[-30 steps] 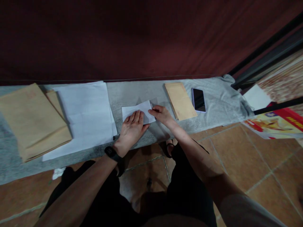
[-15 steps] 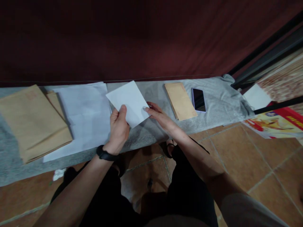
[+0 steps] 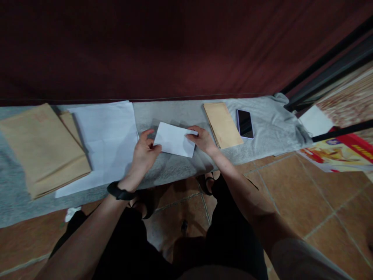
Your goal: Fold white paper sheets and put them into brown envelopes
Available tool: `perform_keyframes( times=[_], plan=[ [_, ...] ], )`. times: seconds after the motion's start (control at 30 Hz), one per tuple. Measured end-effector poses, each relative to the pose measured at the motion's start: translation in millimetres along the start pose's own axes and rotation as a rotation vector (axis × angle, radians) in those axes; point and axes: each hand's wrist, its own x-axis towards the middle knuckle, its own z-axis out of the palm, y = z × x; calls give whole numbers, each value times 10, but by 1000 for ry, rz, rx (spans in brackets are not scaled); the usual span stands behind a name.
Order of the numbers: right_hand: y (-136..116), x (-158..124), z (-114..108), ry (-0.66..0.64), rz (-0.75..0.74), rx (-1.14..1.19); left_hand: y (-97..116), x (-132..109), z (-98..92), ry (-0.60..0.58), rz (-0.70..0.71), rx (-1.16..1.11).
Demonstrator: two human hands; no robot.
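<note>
A folded white paper [image 3: 175, 144] lies just over the grey cloth [image 3: 180, 167] in the middle of the view. My left hand [image 3: 143, 155] pinches its left edge between thumb and fingers. My right hand [image 3: 203, 140] grips its right edge, fingers curled over the top. A black band sits on my left wrist [image 3: 117, 191]. Both hands hold the same paper, which is turned long side across.
White sheets [image 3: 105, 140] lie left of the hands, with brown envelopes [image 3: 40, 147] further left. A stack of smaller brown envelopes [image 3: 223, 124] and a phone [image 3: 244, 123] lie to the right. Printed papers [image 3: 338, 151] rest on the tiled floor at far right.
One second ago the paper lay flat under both hands. My left hand then lifted it upright, and now both hands hold it low over the cloth, folded narrower.
</note>
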Motion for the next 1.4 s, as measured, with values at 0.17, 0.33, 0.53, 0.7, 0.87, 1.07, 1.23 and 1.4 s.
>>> perform_keyframes(
  times=[0.17,0.33,0.53,0.7,0.87,1.07,1.23,1.4],
  plan=[
    [-49,-37,85,144,-102,-301,-23,-186,66,-87,46,324],
    [-161,-227,269,77,-245,-356,-16,-267,78,-67,15,429],
    [-201,-574,554,-121,-336,-523,-151,-241,105,-38,40,209],
    [-155,-623,542,-82,-304,-630,77,-337,91,31,115,818],
    [-133,-588,509,-86,-296,-636,251,-447,205,20,393,1038],
    [-121,-598,504,-144,-331,-660,16,-385,479,-182,531,929],
    [-55,-567,480,-60,-277,-648,-152,-308,511,-159,473,920],
    [48,-532,416,-23,-232,-638,-177,-278,469,-98,436,928]
  ],
)
